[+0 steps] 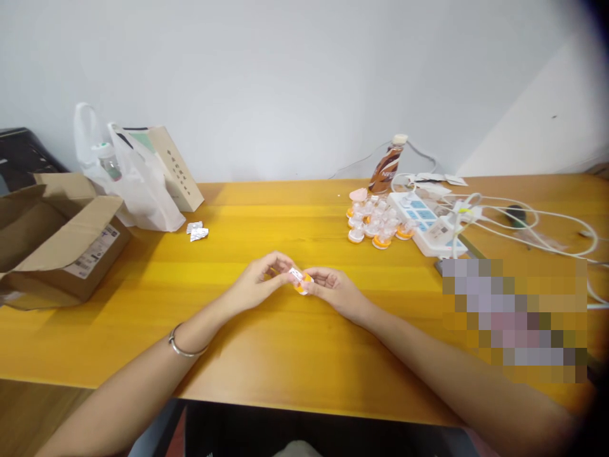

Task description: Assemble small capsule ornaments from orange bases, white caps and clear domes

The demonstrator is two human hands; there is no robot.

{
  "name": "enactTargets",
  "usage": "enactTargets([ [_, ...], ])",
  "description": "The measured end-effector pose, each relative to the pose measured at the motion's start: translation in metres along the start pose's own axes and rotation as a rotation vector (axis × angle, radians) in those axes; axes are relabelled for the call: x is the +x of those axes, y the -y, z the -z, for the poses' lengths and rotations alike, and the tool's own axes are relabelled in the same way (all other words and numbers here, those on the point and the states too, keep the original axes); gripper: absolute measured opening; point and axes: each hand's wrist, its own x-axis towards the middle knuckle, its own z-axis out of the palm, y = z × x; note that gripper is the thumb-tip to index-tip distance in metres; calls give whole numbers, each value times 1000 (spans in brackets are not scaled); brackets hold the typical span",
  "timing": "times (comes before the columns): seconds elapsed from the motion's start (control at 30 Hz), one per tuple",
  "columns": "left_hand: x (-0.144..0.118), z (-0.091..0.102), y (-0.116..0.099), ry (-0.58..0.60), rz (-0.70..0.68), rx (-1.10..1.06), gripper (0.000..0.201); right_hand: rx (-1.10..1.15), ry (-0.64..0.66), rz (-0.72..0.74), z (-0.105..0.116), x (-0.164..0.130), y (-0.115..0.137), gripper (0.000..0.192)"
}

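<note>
My left hand (266,279) and my right hand (337,291) meet over the middle of the table. Between their fingertips is a small orange-and-white piece (304,285). My left thumb and fingers pinch its whitish, silvery side, which has dark marks. At the orange side, my right thumb and fingers are closed on it. Its exact kind is too small to make out. Farther right stands a cluster of small clear plastic pieces with orange or white bases (375,222). Crumpled silver foil scraps (198,234) lie to the left, apart from my hands.
An open cardboard box (102,254) and a white plastic bag (147,197) with a tan box (176,168) occupy the left. Beyond the cluster are a brown drink bottle (386,166), a white power strip (431,225) and looping white cables (537,222). The right front is pixelated.
</note>
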Motion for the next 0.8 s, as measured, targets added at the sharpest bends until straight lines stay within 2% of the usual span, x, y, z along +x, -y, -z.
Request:
enactTargets([
  [0.07,0,1,0,115,-19,-60,21,3,11,-9,0,0,-1,22],
  [0.13,0,3,0,214,-38,-137,33,9,4,-16,0,0,-1,23],
  [0.17,0,4,0,217,-34,-154,40,11,1,-17,0,0,-1,23],
  [0.23,1,3,1,130,1,-135,45,17,1,-12,0,0,0,22],
  [0.3,1,2,1,52,27,-109,32,28,16,-10,0,0,2,21],
  [0.37,1,1,1,65,9,-106,22,32,33,-18,0,0,3,20],
  [0.57,-1,5,-3,145,-72,-75,22,51,89,-60,1,-3,5,20],
  [0.8,-2,3,-8,86,-97,-52,20,279,129,-172,-3,-7,6,24],
])
